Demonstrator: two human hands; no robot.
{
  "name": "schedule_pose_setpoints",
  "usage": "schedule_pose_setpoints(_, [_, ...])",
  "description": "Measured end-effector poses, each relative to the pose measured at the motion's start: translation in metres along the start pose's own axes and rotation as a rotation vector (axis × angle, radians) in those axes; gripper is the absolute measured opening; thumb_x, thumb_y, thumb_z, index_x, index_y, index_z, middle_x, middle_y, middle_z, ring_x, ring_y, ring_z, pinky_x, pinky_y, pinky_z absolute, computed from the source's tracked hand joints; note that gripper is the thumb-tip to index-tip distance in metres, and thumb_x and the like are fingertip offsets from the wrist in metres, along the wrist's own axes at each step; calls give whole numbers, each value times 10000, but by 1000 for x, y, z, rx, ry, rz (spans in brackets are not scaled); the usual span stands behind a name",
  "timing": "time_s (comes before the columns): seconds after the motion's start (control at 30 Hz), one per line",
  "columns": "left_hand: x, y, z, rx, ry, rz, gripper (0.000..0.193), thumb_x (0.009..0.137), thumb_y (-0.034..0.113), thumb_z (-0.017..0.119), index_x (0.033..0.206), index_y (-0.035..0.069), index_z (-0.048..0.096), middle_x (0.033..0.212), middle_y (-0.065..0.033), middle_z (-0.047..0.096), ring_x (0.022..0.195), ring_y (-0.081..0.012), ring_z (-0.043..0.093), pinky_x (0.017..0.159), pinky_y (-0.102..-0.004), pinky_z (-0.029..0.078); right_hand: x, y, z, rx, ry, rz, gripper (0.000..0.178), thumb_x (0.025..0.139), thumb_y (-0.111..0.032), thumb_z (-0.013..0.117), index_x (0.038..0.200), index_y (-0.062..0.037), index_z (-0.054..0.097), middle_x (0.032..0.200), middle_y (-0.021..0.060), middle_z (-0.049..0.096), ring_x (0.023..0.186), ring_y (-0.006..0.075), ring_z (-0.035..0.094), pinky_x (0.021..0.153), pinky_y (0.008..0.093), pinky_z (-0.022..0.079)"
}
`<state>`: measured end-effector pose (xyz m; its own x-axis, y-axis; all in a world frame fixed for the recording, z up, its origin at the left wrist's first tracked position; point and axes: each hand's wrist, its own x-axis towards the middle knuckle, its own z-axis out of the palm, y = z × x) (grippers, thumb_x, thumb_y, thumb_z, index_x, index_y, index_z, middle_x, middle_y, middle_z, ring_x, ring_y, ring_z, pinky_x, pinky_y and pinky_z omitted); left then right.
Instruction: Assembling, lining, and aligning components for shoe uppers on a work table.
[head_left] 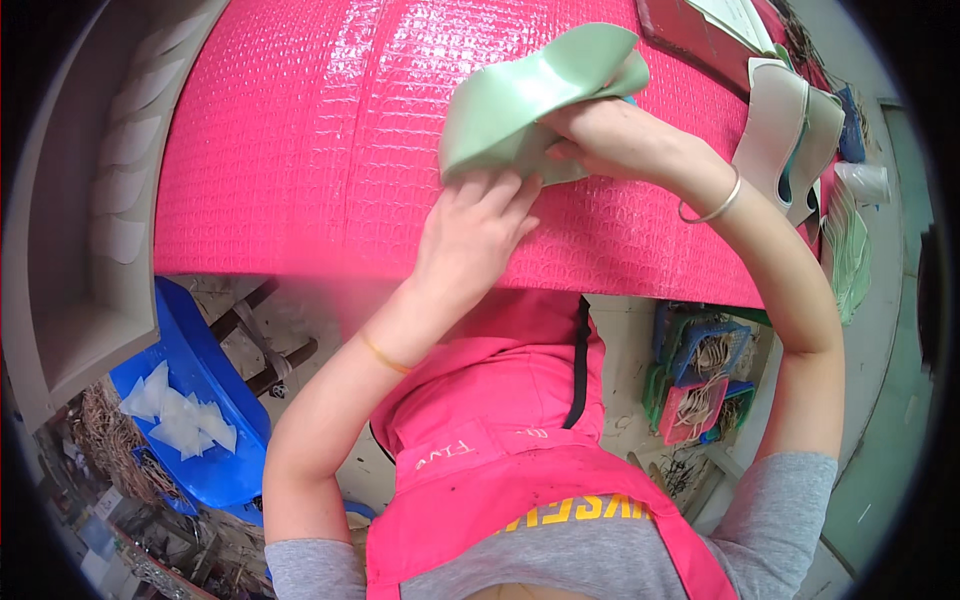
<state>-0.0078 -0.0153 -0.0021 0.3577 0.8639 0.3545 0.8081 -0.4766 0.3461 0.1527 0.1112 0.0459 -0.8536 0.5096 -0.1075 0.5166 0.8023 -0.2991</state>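
Observation:
A glossy, pale green piece of flexible sheet material (530,95), folded over into a loop, is held up over the pink table cover. My right hand (615,140) grips it from the right, fingertips partly hidden behind the fold. My left hand (475,225) pinches its lower left edge, with the fingers bent against the material and the thumb out of sight. A small bit of blue shows beside my right hand's knuckles.
The bumpy pink cover (270,180) spans the table. Curved pale strips (775,120) hang at its right, above green sheets (848,250). A grey shelf with white pieces (125,190) stands left. Below are a blue bin (225,385) holding translucent pieces and several coloured baskets (695,405).

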Motion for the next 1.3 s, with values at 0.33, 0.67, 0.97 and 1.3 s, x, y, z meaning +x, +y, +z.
schedule_pose_setpoints(0.33, [18,15,10,30,12,25,411,711,175,618,1089,31,547,986,-73,511,905,-221,490,717,-320,462,3,-3,2,-371,-27,-164,131,672,-141,599,742,-30,604,620,122,600,609,246,621,532,342,492])
schedule_pose_setpoints(0.67, [25,31,26,85,-2,23,392,706,171,623,1050,1,545,998,-83,515,930,-244,491,809,-335,449,-8,13,13,-560,-67,-58,337,671,-91,602,986,10,539,847,169,584,745,287,605,647,334,486])
schedule_pose_setpoints(0.97, [30,39,36,-62,103,-95,472,728,239,623,1154,74,505,1076,-95,494,991,-278,458,915,-442,380,-18,3,5,-952,181,-239,390,697,-80,564,1073,-2,498,949,159,548,872,270,569,760,320,457])
schedule_pose_setpoints(1.3, [-1,9,-2,-60,-153,-47,175,703,104,514,817,44,631,1059,-171,553,1090,-287,462,970,-434,331,-52,-38,41,142,111,-4,546,821,-259,527,1302,-68,352,1306,159,376,1216,271,368,1000,388,305])
